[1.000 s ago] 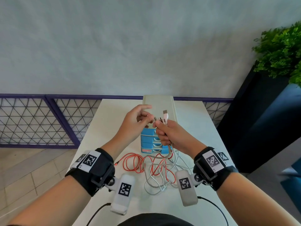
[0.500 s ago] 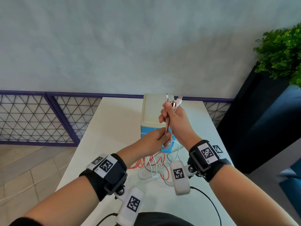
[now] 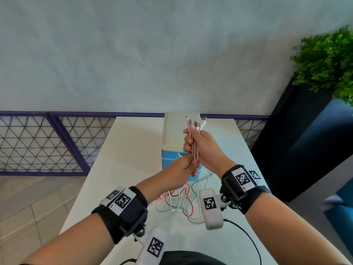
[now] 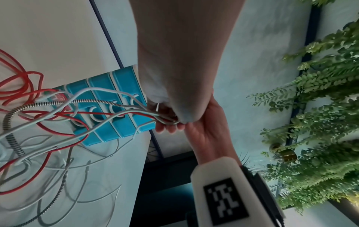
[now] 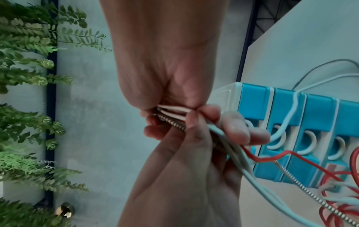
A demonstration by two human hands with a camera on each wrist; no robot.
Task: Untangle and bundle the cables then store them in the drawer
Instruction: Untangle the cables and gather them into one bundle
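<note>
My right hand (image 3: pixel 202 144) grips a bunch of cables (image 3: pixel 194 150) upright above the table, their plug ends (image 3: pixel 196 123) sticking out on top. Red, white and braided strands hang down to a loose tangle (image 3: pixel 181 203) on the table. Just below, my left hand (image 3: pixel 183 165) is curled round the same strands (image 5: pixel 219 135). Behind the hands stands a small blue drawer unit (image 3: pixel 172 155) with a cream top; its drawers (image 5: pixel 291 122) look shut.
The white table (image 3: pixel 124 159) runs to a purple mesh railing (image 3: pixel 57 142) at the far end. A dark planter with a green plant (image 3: pixel 328 62) stands to the right of the table.
My right hand has risen with the cable ends. My left hand dropped from the plug ends and closed round the strands under the right hand; the tangle is being drawn up.
</note>
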